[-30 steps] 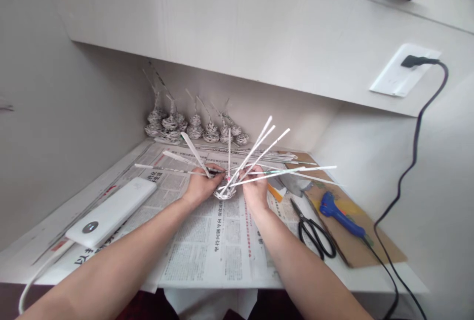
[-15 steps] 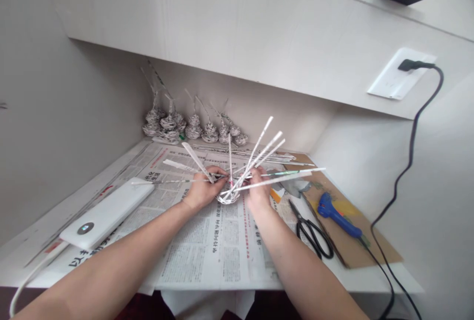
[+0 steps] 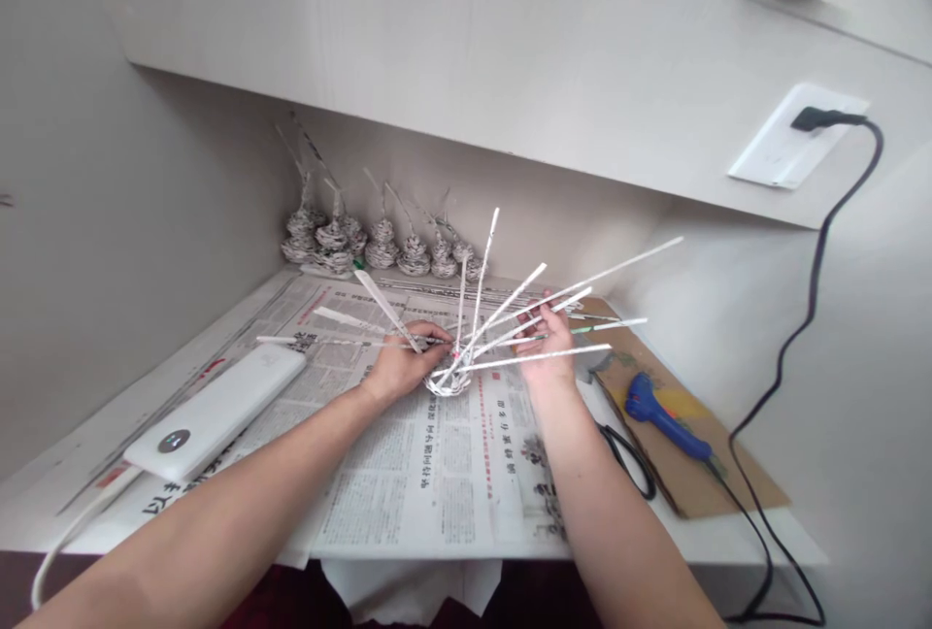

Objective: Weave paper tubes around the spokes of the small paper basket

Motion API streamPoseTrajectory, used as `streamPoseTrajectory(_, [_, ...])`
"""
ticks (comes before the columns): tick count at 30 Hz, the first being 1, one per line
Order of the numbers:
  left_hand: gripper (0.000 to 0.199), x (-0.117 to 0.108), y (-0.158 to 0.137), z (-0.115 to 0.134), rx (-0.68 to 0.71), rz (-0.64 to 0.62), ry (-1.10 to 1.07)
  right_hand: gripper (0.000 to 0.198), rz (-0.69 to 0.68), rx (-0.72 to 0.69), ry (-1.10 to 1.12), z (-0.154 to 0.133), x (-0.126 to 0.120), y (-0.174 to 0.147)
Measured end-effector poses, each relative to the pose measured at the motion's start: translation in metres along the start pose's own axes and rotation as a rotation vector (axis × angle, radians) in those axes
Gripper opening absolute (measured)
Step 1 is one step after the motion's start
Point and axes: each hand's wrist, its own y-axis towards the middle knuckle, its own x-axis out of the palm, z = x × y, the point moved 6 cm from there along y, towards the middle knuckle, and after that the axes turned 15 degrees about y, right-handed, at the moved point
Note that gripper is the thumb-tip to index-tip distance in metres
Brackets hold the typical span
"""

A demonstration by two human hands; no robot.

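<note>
A small woven paper basket (image 3: 449,382), made of rolled newspaper, is held just above the newspaper-covered table. Several stiff paper strips fan up and out from its rim. My left hand (image 3: 404,362) is closed on the left side of the basket, thumb and fingers pinching its edge. To the right, my right hand (image 3: 549,347) has its fingers curled around a long paper strip (image 3: 618,270) that slants up to the right. Other strips cross in front of that palm and partly hide it.
Several woven paper gourds (image 3: 382,246) stand along the back wall, with loose paper rods (image 3: 437,291) before them. A white power bank (image 3: 218,411) lies left. Right are black scissors (image 3: 632,462), partly hidden, and a blue glue gun (image 3: 666,423) on cardboard (image 3: 714,483). A low ledge (image 3: 437,56) overhangs.
My right hand has moved right and away from the basket, drawing a strip outward. The strips on the right are spread wider. My left hand keeps its place; my right forearm now covers part of the scissors.
</note>
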Motion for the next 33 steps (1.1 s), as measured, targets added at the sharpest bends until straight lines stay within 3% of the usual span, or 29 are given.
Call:
streamPoseTrajectory(3, [0.011, -0.002, 0.001, -0.002, -0.009, 0.026, -0.007, 0.041, 0.009, -0.019, -0.005, 0.001, 0.001, -0.004])
streamPoseTrajectory(6, [0.011, -0.003, 0.002, -0.004, -0.014, 0.042, -0.014, 0.044, -0.027, 0.005, -0.260, 0.017, 0.004, -0.017])
streamPoseTrajectory(10, [0.011, -0.009, 0.004, -0.009, -0.046, 0.083, -0.009, 0.040, -0.189, 0.108, -0.530, 0.048, 0.012, -0.039])
streamPoseTrajectory(13, [0.011, -0.012, 0.006, -0.009, -0.027, 0.107, 0.008, 0.038, -0.269, 0.245, -0.469, 0.064, 0.014, -0.051])
streamPoseTrajectory(17, [0.011, -0.014, 0.007, -0.011, -0.012, 0.120, 0.058, 0.038, -0.234, 0.389, -0.368, 0.073, 0.012, -0.056])
streamPoseTrajectory(21, [0.015, -0.013, 0.008, -0.015, -0.022, 0.092, 0.101, 0.032, -0.272, 0.326, -0.369, 0.072, 0.017, -0.062])
streamPoseTrajectory(24, [0.016, -0.013, 0.008, -0.015, -0.008, 0.075, 0.122, 0.031, -0.218, 0.264, -0.381, 0.071, 0.015, -0.065])
streamPoseTrajectory(33, [0.015, -0.009, 0.008, -0.015, -0.027, 0.012, 0.054, 0.030, -0.206, 0.237, -0.391, 0.076, 0.011, -0.060])
